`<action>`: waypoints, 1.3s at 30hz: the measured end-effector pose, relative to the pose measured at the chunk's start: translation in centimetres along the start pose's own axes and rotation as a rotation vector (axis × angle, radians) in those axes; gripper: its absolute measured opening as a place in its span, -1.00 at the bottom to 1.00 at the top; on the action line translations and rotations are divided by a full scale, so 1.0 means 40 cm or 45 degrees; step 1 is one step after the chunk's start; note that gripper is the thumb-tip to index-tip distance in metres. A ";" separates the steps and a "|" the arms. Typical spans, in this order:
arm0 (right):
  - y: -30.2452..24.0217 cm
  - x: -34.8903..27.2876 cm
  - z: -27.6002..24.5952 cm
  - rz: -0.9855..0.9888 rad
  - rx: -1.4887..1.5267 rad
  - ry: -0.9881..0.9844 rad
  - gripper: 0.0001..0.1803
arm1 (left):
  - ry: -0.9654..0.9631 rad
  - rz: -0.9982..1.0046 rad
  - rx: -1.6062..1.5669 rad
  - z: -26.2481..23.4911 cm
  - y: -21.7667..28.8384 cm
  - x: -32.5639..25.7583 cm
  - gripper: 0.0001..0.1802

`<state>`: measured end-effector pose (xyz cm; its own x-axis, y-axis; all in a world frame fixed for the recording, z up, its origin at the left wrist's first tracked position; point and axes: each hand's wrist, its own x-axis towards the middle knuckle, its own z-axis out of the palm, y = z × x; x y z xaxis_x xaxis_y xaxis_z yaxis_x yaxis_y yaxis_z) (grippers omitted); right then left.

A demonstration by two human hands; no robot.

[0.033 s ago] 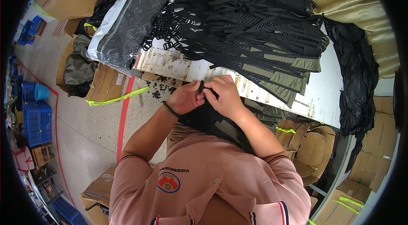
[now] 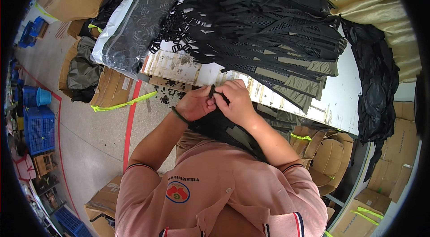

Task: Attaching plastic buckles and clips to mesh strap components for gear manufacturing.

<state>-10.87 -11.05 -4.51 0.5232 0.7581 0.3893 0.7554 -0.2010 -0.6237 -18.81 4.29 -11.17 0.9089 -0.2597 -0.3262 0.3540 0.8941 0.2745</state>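
Both hands meet at the table [image 2: 340, 102] edge, the left hand [image 2: 195, 104] and right hand [image 2: 236, 100] each pinching one small black buckle [image 2: 211, 91] and the strap [image 2: 224, 127] trailing to the lap; threading looks under way; next needs a steady pull through.

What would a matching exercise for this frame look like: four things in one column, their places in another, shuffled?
Things:
1. black strap piece
2. heap of black straps
3. clear bag of black pieces
4. blue crates

Places:
A. on the floor at the far left
B. pinched between the left hand and right hand
C. at the table's left end
D. piled across the tabletop

Pairs: 1-B, 2-D, 3-C, 4-A
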 end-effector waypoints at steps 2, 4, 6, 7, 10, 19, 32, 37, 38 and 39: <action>-0.005 -0.002 0.007 -0.006 -0.020 0.121 -0.90 | -0.005 -0.016 -0.051 0.009 0.001 -0.001 -0.88; 0.021 0.000 -0.006 0.052 0.170 -0.014 -0.93 | -0.036 -0.013 -0.045 0.014 0.004 -0.006 -0.88; 0.024 0.002 -0.012 0.110 0.360 -0.151 -0.96 | -0.037 -0.009 -0.002 -0.002 0.000 -0.010 -0.86; 0.015 0.003 -0.016 0.414 0.654 -0.208 -0.96 | -0.038 -0.007 0.042 -0.008 -0.002 -0.012 -0.82; 0.053 -0.020 0.009 0.737 0.876 -0.240 -0.93 | -0.001 0.058 0.098 -0.003 -0.002 -0.011 -0.85; 0.054 -0.013 0.004 -0.051 0.070 -0.047 -0.84 | 0.244 0.336 0.479 0.053 -0.002 -0.003 -0.88; 0.065 -0.051 0.016 0.993 1.421 -0.058 -0.78 | 0.383 0.691 1.055 0.067 -0.040 0.018 -0.90; 0.038 -0.046 0.017 1.054 1.489 0.103 -0.77 | 0.187 0.855 1.151 0.055 -0.047 0.012 -0.89; 0.038 -0.051 0.027 1.054 1.487 0.102 -0.77 | 0.186 0.856 1.149 0.058 -0.050 0.009 -0.89; 0.040 -0.057 0.038 0.997 1.500 0.234 -0.78 | 0.124 0.829 1.055 0.076 -0.051 0.004 -0.87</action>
<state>-11.43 -12.14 -7.43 0.7569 0.5862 -0.2888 -0.4636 0.1702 -0.8695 -18.71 1.30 -9.02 0.9688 0.2436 0.0450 -0.1223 0.3127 0.9419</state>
